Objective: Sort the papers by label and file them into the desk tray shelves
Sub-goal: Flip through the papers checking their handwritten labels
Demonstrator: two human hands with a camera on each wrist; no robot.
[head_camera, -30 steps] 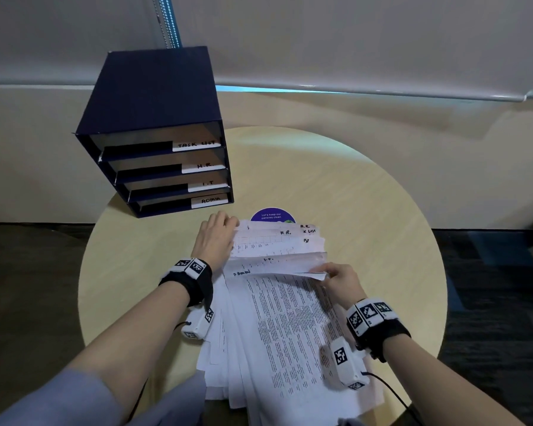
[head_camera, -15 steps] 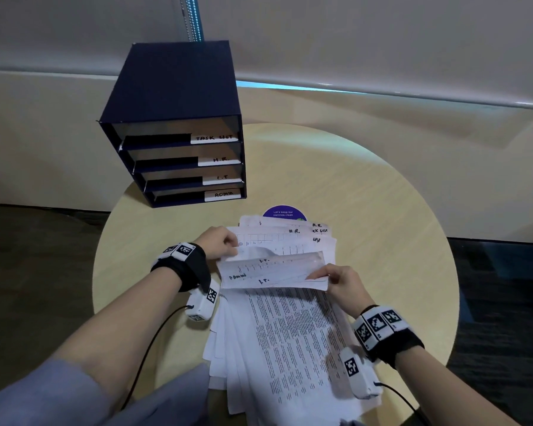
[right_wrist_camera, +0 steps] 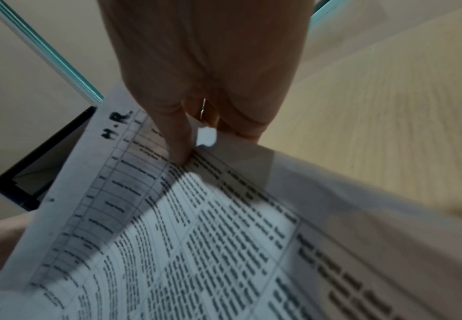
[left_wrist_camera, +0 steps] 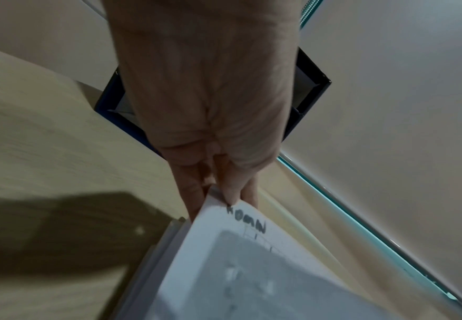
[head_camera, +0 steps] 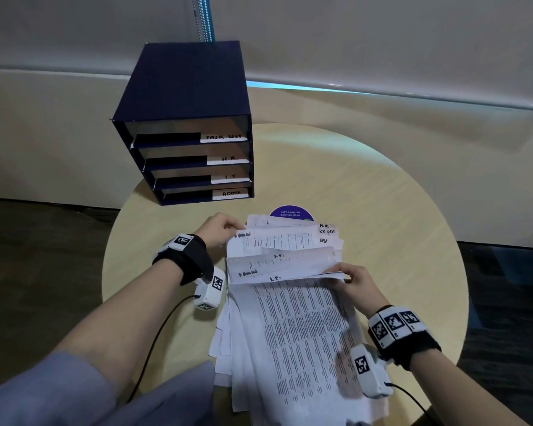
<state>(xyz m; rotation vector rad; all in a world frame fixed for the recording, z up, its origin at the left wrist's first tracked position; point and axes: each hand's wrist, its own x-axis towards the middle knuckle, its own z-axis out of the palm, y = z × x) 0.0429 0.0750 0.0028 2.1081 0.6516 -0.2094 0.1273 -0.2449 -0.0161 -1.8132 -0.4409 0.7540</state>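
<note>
A loose pile of printed papers lies fanned on the round table, with hand-written labels such as ADMIN, I.T. and H.R. at their top edges. My left hand pinches the top left corner of a sheet marked ADMIN; the pinch shows close up in the left wrist view. My right hand pinches the right edge of a few lifted sheets, seen also in the right wrist view. The dark blue desk tray stands at the back left, its shelves labelled TASK LIST, H.R., I.T. and ADMIN.
A purple round sticker peeks out behind the pile. The pale wooden table ends close to a beige wall panel behind it. Dark carpet lies on both sides below the table edge.
My left hand went from lying flat on the pile's top left corner to pinching the ADMIN sheet. My right hand has kept its pinch on the lifted sheets' right edge.
</note>
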